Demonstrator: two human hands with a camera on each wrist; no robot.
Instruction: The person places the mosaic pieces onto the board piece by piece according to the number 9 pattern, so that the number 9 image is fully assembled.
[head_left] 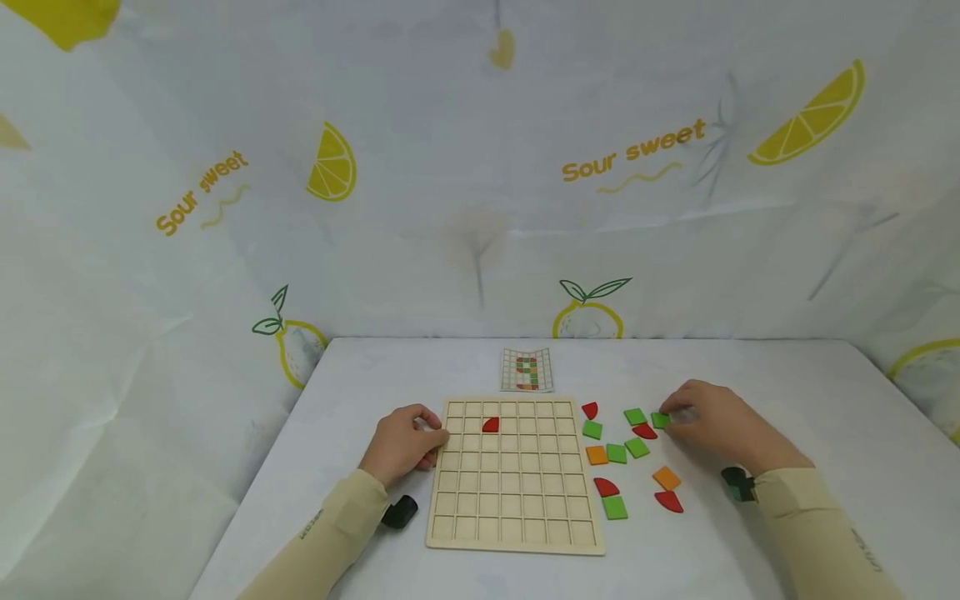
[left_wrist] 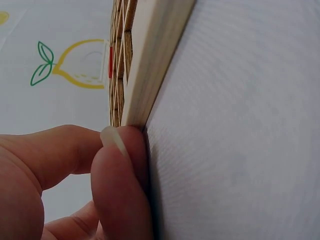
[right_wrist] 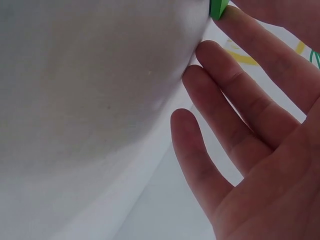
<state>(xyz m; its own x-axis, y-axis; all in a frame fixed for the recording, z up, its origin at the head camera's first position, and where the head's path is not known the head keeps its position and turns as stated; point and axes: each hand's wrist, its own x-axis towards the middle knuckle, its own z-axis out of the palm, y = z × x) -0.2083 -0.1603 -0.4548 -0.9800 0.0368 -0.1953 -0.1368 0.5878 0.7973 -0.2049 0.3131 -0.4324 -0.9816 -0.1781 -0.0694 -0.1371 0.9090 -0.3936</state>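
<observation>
A pale wooden grid board [head_left: 510, 483] lies on the table with one red quarter-circle tile [head_left: 491, 425] in a cell near its top. At the board's left edge, my left hand [head_left: 401, 442] has its thumb and index finger together against the rim; the left wrist view shows the fingertips [left_wrist: 117, 145] on the board's side [left_wrist: 155, 55]. To the right of the board, my right hand [head_left: 708, 425] pinches a green square tile [head_left: 659, 420] at the table surface. Only a corner of that green tile [right_wrist: 218, 9] shows in the right wrist view, where the other fingers [right_wrist: 220, 117] extend loosely.
Several loose tiles lie between board and right hand: green squares [head_left: 615, 507], orange squares [head_left: 667, 478] and red quarter circles [head_left: 669, 501]. Behind the board is a pattern card [head_left: 527, 370] with a coloured figure. A lemon-printed white cloth [head_left: 450, 208] hangs behind the table.
</observation>
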